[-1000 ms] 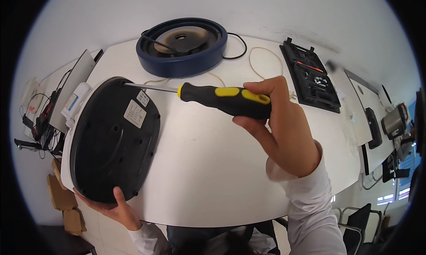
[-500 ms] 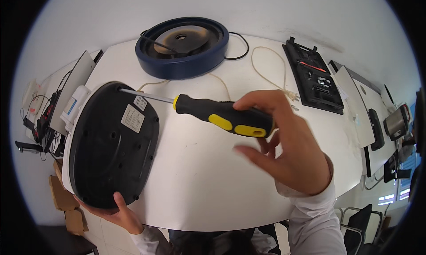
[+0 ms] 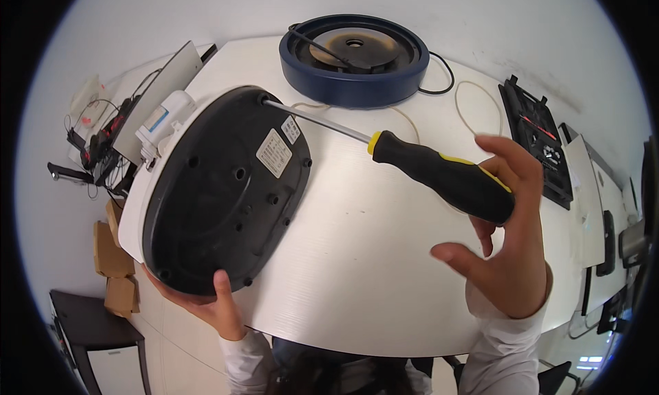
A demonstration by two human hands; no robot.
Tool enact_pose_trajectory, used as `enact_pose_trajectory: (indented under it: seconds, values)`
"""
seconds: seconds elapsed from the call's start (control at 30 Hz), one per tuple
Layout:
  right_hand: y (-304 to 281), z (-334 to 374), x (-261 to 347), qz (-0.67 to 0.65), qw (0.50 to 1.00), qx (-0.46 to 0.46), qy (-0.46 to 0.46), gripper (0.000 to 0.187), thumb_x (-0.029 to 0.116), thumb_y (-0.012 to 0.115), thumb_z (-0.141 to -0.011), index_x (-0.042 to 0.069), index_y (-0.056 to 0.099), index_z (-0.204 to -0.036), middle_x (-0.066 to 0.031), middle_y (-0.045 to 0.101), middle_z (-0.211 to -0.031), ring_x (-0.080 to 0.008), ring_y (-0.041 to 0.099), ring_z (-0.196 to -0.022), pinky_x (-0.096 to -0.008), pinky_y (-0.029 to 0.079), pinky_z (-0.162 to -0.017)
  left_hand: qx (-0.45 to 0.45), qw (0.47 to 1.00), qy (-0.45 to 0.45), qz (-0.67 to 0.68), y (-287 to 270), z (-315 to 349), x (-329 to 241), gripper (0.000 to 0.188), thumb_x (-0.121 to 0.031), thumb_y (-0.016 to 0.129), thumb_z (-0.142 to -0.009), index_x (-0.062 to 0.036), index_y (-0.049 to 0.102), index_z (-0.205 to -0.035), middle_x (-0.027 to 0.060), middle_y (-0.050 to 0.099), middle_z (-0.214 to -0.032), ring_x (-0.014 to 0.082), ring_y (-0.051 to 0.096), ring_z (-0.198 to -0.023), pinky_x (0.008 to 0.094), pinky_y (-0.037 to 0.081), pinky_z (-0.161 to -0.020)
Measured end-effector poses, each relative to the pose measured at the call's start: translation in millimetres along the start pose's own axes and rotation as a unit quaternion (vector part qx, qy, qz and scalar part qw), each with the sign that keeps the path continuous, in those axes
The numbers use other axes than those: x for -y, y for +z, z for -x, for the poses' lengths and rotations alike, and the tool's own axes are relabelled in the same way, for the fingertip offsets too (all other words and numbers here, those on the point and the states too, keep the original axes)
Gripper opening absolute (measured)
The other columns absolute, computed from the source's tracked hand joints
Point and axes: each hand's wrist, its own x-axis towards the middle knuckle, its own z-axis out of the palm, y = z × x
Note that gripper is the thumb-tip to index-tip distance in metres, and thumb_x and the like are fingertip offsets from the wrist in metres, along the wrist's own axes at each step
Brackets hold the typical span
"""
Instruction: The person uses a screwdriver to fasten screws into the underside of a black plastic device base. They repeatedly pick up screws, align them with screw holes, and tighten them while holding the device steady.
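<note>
A white-shelled appliance (image 3: 134, 204) is tipped up on the table's left side, its black underside (image 3: 213, 209) facing me. That underside has several screw holes and two pale labels. My left hand (image 3: 209, 306) holds its lower edge, thumb on the black face and fingers behind. A black and yellow screwdriver (image 3: 439, 174) slants from my right hand (image 3: 511, 230) to the appliance, its tip in a hole near the top edge. My right fingers bend around the handle's end, while the thumb stands away from it.
A dark blue round appliance (image 3: 350, 86) with a scorched plate sits at the back of the white table (image 3: 384, 285). A pale cord (image 3: 479, 86) loops beside it. At right lies an open black tool case (image 3: 539, 141). Cardboard boxes (image 3: 113, 251) stand on the floor at left.
The view has shifted, so everything sits further right. The screwdriver handle has turned, showing less yellow, and my right fingers have loosened around it. Its tip stays in the same hole.
</note>
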Motion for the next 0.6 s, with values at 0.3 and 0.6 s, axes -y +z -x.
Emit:
enact_pose_trajectory:
  seconds: [0.3, 0.6]
  values:
    - [0.8, -10.3, -12.5, -0.061, 0.994, 0.024, 0.09, 0.033, 0.028, 0.064, -0.087, 0.0, 0.049, -0.097, -0.0055, 0.054, -0.059, -0.0111, 0.051, -0.052, -0.0215, 0.042, -0.051, 0.019, 1.0, -0.006, 0.022, 3.2, -3.3, -3.5, 0.103, -0.037, 0.076, -0.072, -0.0082, 0.012, -0.147, 0.0151, 0.015, -0.15, 0.0313, 0.022, -0.136, 0.0439, 0.023, -0.111]
    - [2.0, -8.4, -17.6, 0.043, 0.994, 0.005, -0.102, 0.057, -0.004, 0.078, -0.064, 0.004, 0.049, -0.112, -0.0081, 0.049, -0.106, -0.0122, 0.057, -0.079, -0.0188, 0.046, -0.055, 0.015, 1.0, -0.001, 0.01, 3.2, -2.8, -2.4, 0.103, -0.034, 0.077, -0.071, -0.0085, 0.012, -0.147, 0.0144, 0.014, -0.149, 0.031, 0.022, -0.136, 0.0436, 0.023, -0.111]
